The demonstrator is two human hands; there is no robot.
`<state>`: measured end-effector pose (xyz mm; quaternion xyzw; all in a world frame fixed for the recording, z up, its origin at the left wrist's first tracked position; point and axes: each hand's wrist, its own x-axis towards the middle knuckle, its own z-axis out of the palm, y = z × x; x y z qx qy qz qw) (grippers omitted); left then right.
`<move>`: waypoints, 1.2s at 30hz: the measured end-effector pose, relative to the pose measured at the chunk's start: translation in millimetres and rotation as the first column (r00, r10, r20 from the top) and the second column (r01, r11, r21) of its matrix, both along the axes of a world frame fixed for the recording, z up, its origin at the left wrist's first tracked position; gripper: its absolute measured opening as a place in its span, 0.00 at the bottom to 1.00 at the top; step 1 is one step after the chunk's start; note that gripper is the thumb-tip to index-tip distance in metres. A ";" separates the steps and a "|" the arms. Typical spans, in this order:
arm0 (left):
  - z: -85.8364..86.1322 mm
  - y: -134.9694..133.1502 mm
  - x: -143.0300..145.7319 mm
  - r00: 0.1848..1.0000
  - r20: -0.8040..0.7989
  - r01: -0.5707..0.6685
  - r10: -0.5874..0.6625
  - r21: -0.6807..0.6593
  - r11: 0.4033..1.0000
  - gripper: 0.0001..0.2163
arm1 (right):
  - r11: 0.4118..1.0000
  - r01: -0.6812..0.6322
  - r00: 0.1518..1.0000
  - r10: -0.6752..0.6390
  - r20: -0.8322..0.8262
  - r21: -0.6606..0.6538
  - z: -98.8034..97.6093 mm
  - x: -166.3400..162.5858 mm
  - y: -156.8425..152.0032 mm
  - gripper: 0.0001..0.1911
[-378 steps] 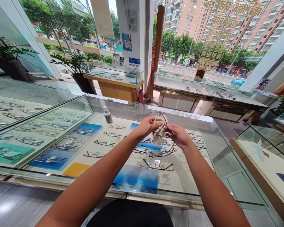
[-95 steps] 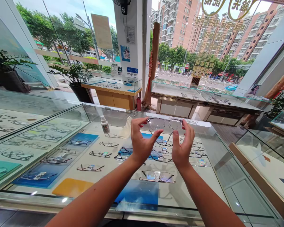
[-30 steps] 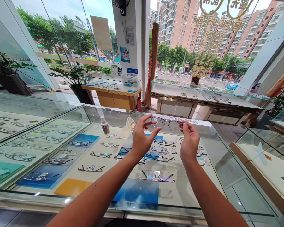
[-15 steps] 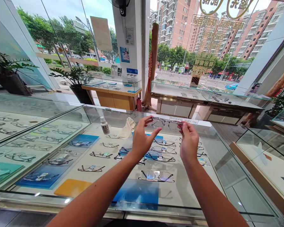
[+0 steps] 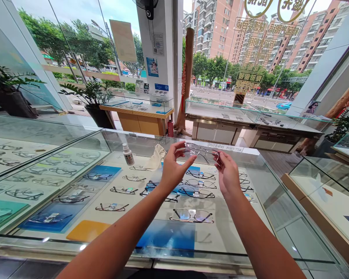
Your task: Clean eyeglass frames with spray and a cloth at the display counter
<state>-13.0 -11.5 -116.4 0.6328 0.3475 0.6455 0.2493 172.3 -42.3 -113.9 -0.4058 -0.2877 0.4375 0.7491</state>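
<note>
Above the glass display case, a pair of eyeglasses is held up between both hands, its clear lenses facing away. My left hand grips one side of the frame, thumb below and fingers curled at the temple. The other end of the frame is pinched in my right hand. Beyond my left wrist lie a cream cloth and a small spray bottle standing upright. Under my hands, several glasses rest in rows, among them a thin metal pair with a white tag.
An orange cloth and blue mats lie in the case. A second glass case stands to the right. Further back are low display counters, a tree trunk post, potted plants and windows.
The eyeglasses have shifted slightly left and turned in my hands. My right hand has moved a little left and its fingers have changed position on the frame.
</note>
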 end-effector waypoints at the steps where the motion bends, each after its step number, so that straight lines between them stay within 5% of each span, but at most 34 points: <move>1: -0.1 1.7 -0.2 0.999 0.030 0.020 -0.019 -0.020 1.000 0.28 | 1.000 -0.011 1.000 0.011 0.005 -0.014 -0.2 -0.2 0.0 0.20; 10: 2.1 13.8 -6.1 0.963 0.230 0.185 -0.143 -0.171 0.968 0.30 | 0.978 -0.169 0.985 0.171 0.006 -0.124 -5.3 3.2 4.8 0.14; 22: 6.6 12.4 -13.3 0.908 0.088 0.419 -0.410 -0.215 0.882 0.28 | 0.836 -0.528 0.828 0.546 0.130 -0.148 8.1 6.8 -2.2 0.17; 29: 4.4 13.1 -10.7 0.891 0.115 0.453 -0.438 -0.226 0.862 0.32 | 0.864 -0.483 0.844 0.503 0.187 -0.144 0.7 5.2 3.0 0.18; 33: 1.9 11.6 -6.7 0.961 0.090 0.276 -0.261 -0.319 0.907 0.23 | 0.930 -0.353 0.899 0.367 0.238 -0.102 -3.8 5.4 7.7 0.18; 36: 3.9 3.6 -3.0 0.959 -0.040 0.240 -0.282 -0.419 0.876 0.21 | 0.968 -0.248 0.922 0.251 0.294 -0.047 -6.7 5.0 9.0 0.16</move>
